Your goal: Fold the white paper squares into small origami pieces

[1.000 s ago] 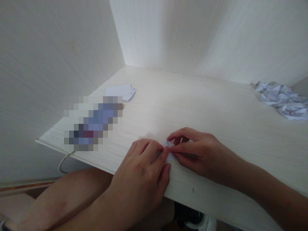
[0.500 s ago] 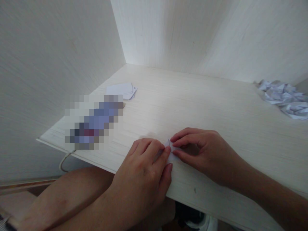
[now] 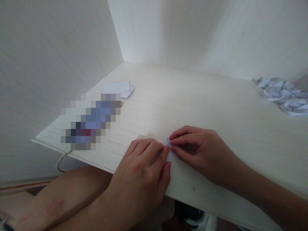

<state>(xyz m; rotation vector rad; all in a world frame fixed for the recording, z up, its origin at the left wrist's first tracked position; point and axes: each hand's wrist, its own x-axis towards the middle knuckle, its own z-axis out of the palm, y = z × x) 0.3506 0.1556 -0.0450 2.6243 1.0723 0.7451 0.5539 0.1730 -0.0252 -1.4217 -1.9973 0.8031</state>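
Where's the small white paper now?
Head view, below and slightly right of centre: the paper is on the table between the left hand and right hand.

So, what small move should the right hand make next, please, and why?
Perhaps the right hand should press the fold flat: its fingertips are at the right side of the small folded white paper, while the left hand steadies it with the index finger.
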